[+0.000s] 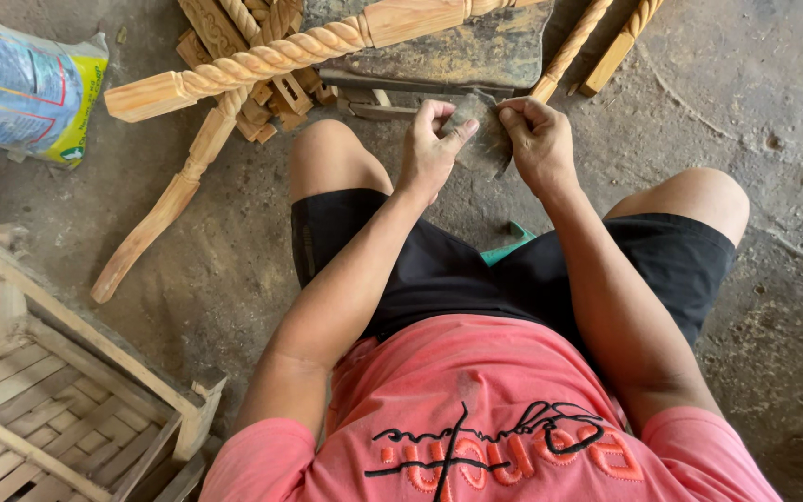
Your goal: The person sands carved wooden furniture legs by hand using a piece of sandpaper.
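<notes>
Both sets of fingers pinched shut on the same small grey sheet [481,139], probably sandpaper, though hard to tell for sure from up here. Left hand [429,149] gripping its left edge, thumb on top, fingers curled underneath. Right hand [539,141] clamped on the right edge, knuckles bent tight. Sheet held up between the knees, just above the dirt floor [755,102] and right in front of a worn dark slab [448,46]. Twisted wooden post [271,58] lying across that slab, square ends pale and clean. More rope-turned legs [174,200] scattered around, one stretching down to the left, plus a pile of small offcuts [267,102]. Printed sack [25,88] up in the left corner. Slatted wooden frame [58,400] bottom left. Black shorts, pink shirt, something green [511,244] poking out under the seat.
</notes>
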